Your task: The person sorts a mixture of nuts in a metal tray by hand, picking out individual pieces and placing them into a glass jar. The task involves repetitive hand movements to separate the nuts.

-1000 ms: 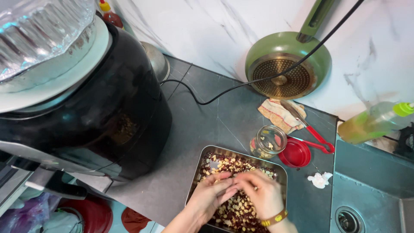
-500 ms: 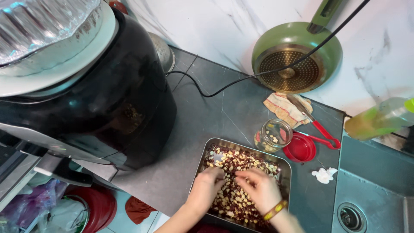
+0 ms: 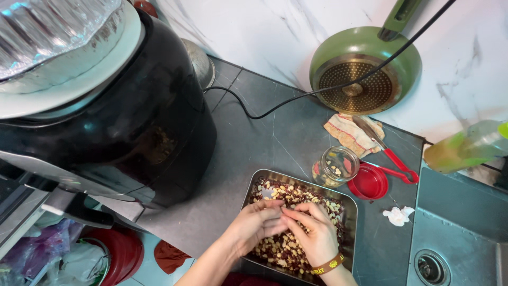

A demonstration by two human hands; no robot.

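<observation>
A: Where were the peanuts [image 3: 288, 249]?
B: In the rectangular metal tray [image 3: 352, 212], near edge of the dark tabletop [image 3: 238, 159]. Mix of red-skinned and pale peeled ones, spread across the tray floor.

A: Hand pose?
B: Both forearms came in from the bottom edge and met over the tray's middle. Left hand [image 3: 254, 225] was curled, fingertips pinched together against the right. Right hand [image 3: 312, 233] was curled too, fingers bent toward the left, yellow band on the wrist. Fingertips of both touched at one spot just above the nuts. They looked pinched on something small there, likely a peanut, but it was too small to tell.

A: Nuts relative to the hands?
B: Directly under and around both. The far half of the tray was uncovered, the near half partly hidden by the hands.

A: Surroundings?
B: Small glass jar [image 3: 336, 167] just beyond the tray's far right corner, red lid [image 3: 369, 182] beside it. Red-handled tool [image 3: 394, 161] lay past the lid, partly on a folded cloth [image 3: 346, 132]. Green pan [image 3: 365, 69] leaned against the marble wall, black cable [image 3: 296, 100] running across it. Big black appliance [image 3: 106, 122] to the left. Sink [image 3: 455, 238] at right, crumpled white scrap [image 3: 397, 215] near its edge.
</observation>
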